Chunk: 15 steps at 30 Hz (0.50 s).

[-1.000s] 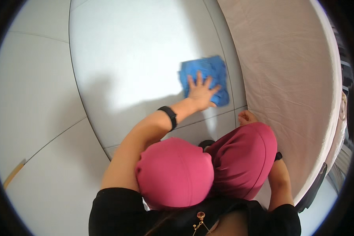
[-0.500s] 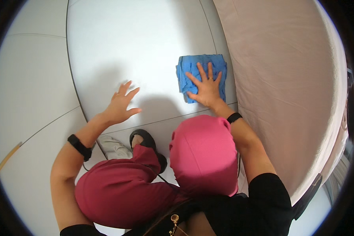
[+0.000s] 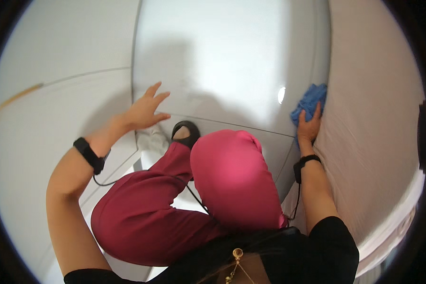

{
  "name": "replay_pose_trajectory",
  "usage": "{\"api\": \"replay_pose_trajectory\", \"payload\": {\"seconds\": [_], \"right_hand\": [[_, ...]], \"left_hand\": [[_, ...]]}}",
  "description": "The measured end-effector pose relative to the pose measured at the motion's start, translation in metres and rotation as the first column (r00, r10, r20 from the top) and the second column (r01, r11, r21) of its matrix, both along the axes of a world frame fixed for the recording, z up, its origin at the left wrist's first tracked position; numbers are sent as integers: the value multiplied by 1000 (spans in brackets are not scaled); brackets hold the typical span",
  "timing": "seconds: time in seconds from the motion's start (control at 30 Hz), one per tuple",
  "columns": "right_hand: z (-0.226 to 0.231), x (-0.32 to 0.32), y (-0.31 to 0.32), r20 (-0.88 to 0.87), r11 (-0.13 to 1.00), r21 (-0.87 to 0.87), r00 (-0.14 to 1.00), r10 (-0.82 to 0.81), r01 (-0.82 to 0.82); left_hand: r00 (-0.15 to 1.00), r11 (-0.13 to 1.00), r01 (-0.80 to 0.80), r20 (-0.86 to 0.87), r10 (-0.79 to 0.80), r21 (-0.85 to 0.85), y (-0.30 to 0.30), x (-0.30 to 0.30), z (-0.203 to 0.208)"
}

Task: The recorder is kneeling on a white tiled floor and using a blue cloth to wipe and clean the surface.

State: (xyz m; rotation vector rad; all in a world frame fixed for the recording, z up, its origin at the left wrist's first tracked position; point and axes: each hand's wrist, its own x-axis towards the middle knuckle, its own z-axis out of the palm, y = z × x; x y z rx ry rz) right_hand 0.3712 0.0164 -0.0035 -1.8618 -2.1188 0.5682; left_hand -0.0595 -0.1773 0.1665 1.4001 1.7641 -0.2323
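A bunched blue cleaning cloth (image 3: pixel 311 98) rests on the white tiled floor, close against the pale pink fabric side on my right. My right hand (image 3: pixel 309 127) has hold of it, with the fingers over its near part; some fingertips are hidden in the folds. Out to the left, my left hand (image 3: pixel 149 109) hovers with its fingers spread and nothing in them. It is nearest to a crumpled whitish cloth (image 3: pixel 152 140) beside my shoe.
Along the right runs a large piece of furniture draped in pale pink fabric (image 3: pixel 369 118). White panels (image 3: pixel 90 38) stand on the left. My bent knees and black shoe (image 3: pixel 186 134) are close in front, and a thin black cable (image 3: pixel 196 195) crosses my legs.
My right hand has slid the blue cloth rightward to the fabric side, and the cloth has gone from spread flat to bunched. My left hand stays open in the air. The view has shifted.
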Motion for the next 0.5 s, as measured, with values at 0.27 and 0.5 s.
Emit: {"api": "replay_pose_trajectory", "payload": {"seconds": [0.27,0.5], "right_hand": [[-14,4,-5,100,978,199,994,37,-56],[-17,10,-4,72,962,254,994,84,-100]], "left_hand": [[931,978,-190,-298,209,91,-22,-20,59],[934,992,-114,-336,124,51,-26,8,47]]}}
